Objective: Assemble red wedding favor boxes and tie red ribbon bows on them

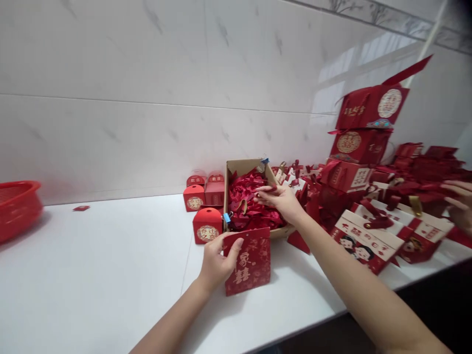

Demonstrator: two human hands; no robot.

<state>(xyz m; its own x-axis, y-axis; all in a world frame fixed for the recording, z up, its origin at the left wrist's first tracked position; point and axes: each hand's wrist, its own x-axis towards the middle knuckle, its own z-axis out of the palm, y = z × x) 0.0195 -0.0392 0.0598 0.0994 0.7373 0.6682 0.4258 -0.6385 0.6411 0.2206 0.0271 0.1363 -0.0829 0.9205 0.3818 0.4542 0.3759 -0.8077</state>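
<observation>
My left hand (218, 260) grips a red gift box (248, 275) with gold characters by its upper left edge, thumb on the front. The box stands upright at the near side of an open cardboard box (243, 163). Red ribbons (247, 189) fill that cardboard box in a loose heap. Over the heap is my right hand (280, 200), its fingertips pinched on a dark red strip that looks like a ribbon. Blue clips (226, 217) sit on the cardboard rim.
Small red boxes (207, 226) stand left of the cardboard box. To the right are stacked red gift boxes (363, 142) and several white-and-red gift bags (363, 241). A red plastic basket (18, 211) is far left. Another person's hand (460, 201) shows at the right edge.
</observation>
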